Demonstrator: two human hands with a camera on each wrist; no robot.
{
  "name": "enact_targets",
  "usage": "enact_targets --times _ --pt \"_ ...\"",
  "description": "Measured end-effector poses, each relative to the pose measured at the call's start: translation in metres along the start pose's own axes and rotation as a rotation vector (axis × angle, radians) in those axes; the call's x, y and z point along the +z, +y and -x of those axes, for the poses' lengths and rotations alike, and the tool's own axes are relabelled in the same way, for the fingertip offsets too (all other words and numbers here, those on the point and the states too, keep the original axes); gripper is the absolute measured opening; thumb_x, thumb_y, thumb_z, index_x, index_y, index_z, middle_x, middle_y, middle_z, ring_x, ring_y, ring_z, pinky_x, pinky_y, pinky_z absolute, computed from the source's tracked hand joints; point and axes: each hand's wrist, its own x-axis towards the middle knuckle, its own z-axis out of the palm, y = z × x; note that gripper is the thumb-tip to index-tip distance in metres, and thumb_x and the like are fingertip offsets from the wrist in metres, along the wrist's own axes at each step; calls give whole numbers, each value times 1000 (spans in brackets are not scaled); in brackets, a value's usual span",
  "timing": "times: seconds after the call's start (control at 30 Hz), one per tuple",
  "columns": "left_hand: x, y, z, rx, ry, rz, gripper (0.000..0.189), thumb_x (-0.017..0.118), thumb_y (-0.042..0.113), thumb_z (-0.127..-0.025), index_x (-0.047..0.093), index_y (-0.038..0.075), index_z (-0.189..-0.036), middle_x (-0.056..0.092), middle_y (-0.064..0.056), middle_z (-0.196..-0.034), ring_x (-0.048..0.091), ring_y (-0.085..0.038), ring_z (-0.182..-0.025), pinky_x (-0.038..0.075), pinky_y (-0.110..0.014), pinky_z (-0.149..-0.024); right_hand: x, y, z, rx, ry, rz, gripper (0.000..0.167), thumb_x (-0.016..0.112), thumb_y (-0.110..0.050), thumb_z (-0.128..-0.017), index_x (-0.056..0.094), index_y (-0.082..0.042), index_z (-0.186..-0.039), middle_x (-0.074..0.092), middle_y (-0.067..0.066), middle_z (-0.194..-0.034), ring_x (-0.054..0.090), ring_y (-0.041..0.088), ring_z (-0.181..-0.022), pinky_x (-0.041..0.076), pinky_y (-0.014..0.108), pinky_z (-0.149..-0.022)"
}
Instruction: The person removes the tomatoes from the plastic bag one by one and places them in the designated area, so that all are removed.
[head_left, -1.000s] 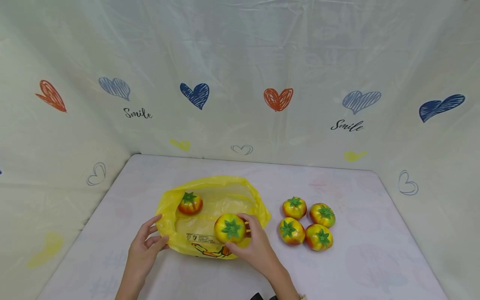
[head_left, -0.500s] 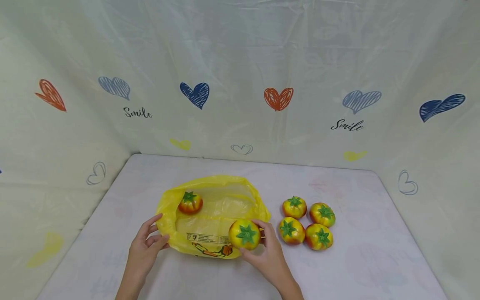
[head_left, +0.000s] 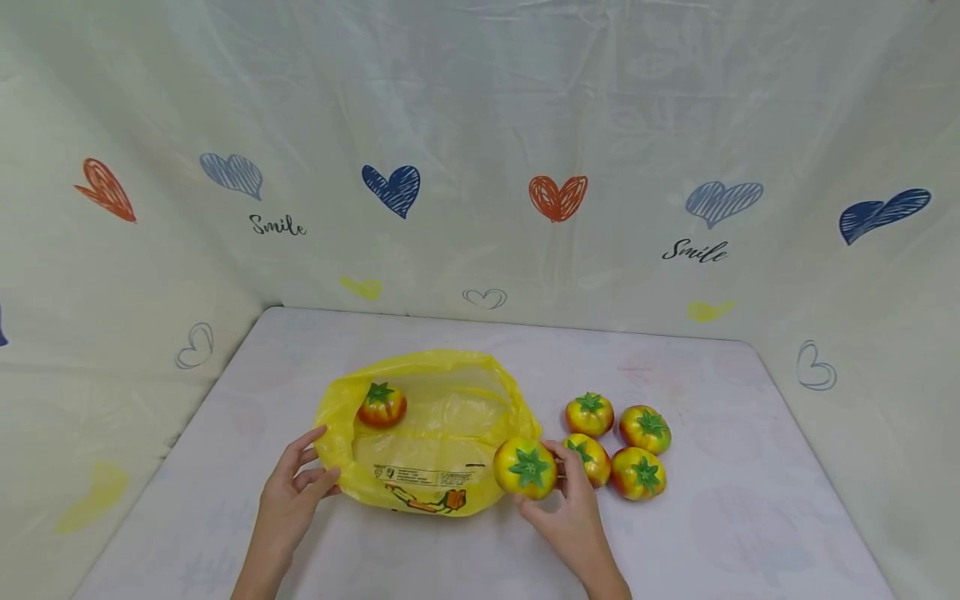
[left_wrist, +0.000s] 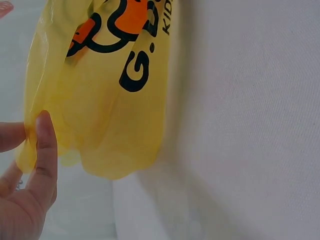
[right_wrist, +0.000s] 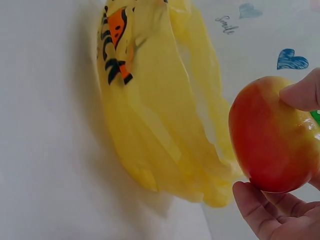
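Note:
A yellow plastic bag (head_left: 431,454) lies on the table with its mouth spread wide, and one red-and-yellow tomato (head_left: 384,410) with a green star-shaped calyx sits inside at its left. My left hand (head_left: 294,487) pinches the bag's left edge between thumb and fingers. In the left wrist view, the thin plastic (left_wrist: 110,130) passes between those fingers. My right hand (head_left: 570,508) grips another tomato (head_left: 517,467) from its right side, over the bag's right front edge. The right wrist view shows this tomato's red underside (right_wrist: 265,140), held between thumb and fingertips beside the bag.
Several more tomatoes (head_left: 637,475) stand in a close cluster on the table (head_left: 750,500), right of the bag. One of them (head_left: 588,458) is partly covered by my right hand. Behind the table hangs a pale curtain (head_left: 480,125) printed with hearts.
My right hand has moved to the right with its tomato, from over the bag's front middle to its right front edge. The left hand keeps its place on the bag.

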Motion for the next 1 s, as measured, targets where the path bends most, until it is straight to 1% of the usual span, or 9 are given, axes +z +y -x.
enact_targets --times 0.1,0.2,0.27,0.47,0.53,0.67,0.87,0.9,1.0 --pt "0 0 1 0 0 -2 60 54 3 -91 29 18 -144 39 -16 -135 57 4 -77 55 -19 -74 -5 1 0 -7 23 13 70 79 -13 -69 44 -11 -130 48 4 -125 46 15 -98 48 25 -84" --pt "0 -1 0 5 0 -2 60 54 3 -91 29 18 -144 39 -16 -135 57 4 -77 56 -20 -74 -10 3 0 -6 53 43 70 79 -12 -69 43 -12 -130 47 4 -126 45 16 -99 48 28 -87" --pt "0 -1 0 10 -1 2 60 54 3 -91 30 18 -144 39 -16 -135 57 4 -77 56 -20 -74 -13 4 0 -5 79 60 70 79 -12 -69 44 -13 -129 47 3 -126 45 15 -99 48 28 -88" --pt "0 -1 0 19 -4 10 60 55 3 -91 30 18 -143 39 -16 -135 58 3 -78 56 -20 -74 -22 10 -1 -9 144 90 70 80 -11 -68 45 -14 -129 48 -1 -121 44 12 -95 46 20 -79" --pt "0 -1 0 17 -5 6 60 55 3 -91 30 18 -144 39 -16 -135 58 3 -78 56 -21 -74 -25 11 0 -3 149 93 70 79 -11 -69 44 -12 -130 48 0 -120 43 12 -94 44 18 -79" --pt "0 -1 -1 7 -6 1 61 55 3 -91 30 18 -144 39 -16 -136 58 3 -78 56 -21 -74 -33 13 0 15 162 105 69 78 -13 -72 42 -12 -131 48 2 -121 42 10 -94 43 16 -82" --pt "0 0 -1 -3 -5 0 61 55 2 -91 29 18 -144 39 -15 -136 57 3 -77 56 -23 -75 -44 20 -2 23 227 160 70 78 -15 -74 41 -9 -133 46 4 -123 40 8 -92 42 13 -77" --pt "0 0 0 -3 -4 -1 61 55 2 -91 29 18 -144 39 -15 -136 57 3 -77 56 -22 -75 -47 22 -2 27 237 161 70 78 -14 -74 41 -9 -133 45 5 -124 40 7 -92 41 12 -76" --pt "0 0 0 -2 -3 -1 61 54 2 -91 29 18 -144 39 -15 -136 57 3 -77 56 -21 -74 -54 25 -3 44 266 142 69 76 -10 -74 41 -9 -133 43 6 -126 40 4 -97 36 1 -80"
